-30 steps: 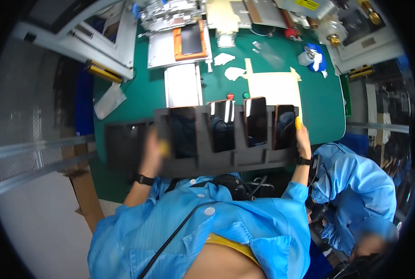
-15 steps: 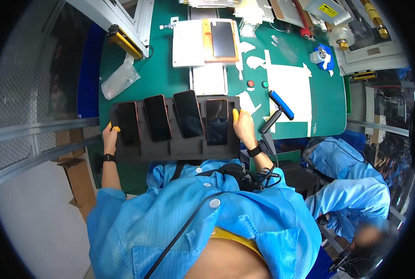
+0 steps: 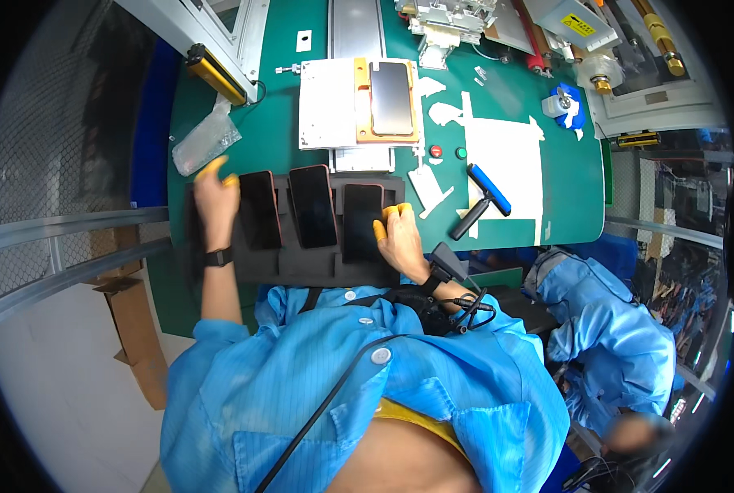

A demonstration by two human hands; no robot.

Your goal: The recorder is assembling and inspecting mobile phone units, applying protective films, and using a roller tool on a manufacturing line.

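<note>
A dark foam tray (image 3: 308, 264) lies across the near edge of the green table. Three black-screened phones, a left one (image 3: 259, 210), a middle one (image 3: 313, 205) and a right one (image 3: 363, 222), show in its slots. My left hand (image 3: 217, 205), with yellow finger covers, is over the tray's left end, fingers apart and empty. It hides most of the slot beneath. At the tray's right end, my right hand (image 3: 403, 245) has its thumb and fingers apart beside the right phone; contact is unclear. Beyond the tray, another phone (image 3: 391, 97) lies in an orange-framed nest on a white fixture (image 3: 327, 107).
A blue roller (image 3: 490, 191) lies on the right, near white sheets (image 3: 505, 156). Red (image 3: 436, 151) and green (image 3: 461, 153) buttons sit beside the fixture. A clear plastic bag (image 3: 207, 141) lies at left. A co-worker in blue (image 3: 613, 316) is at the right.
Both hands have let go of the tray's ends; the left has moved up and inward, the right inward toward the right phone. The white fixture has slid toward me, baring the rail behind it.
</note>
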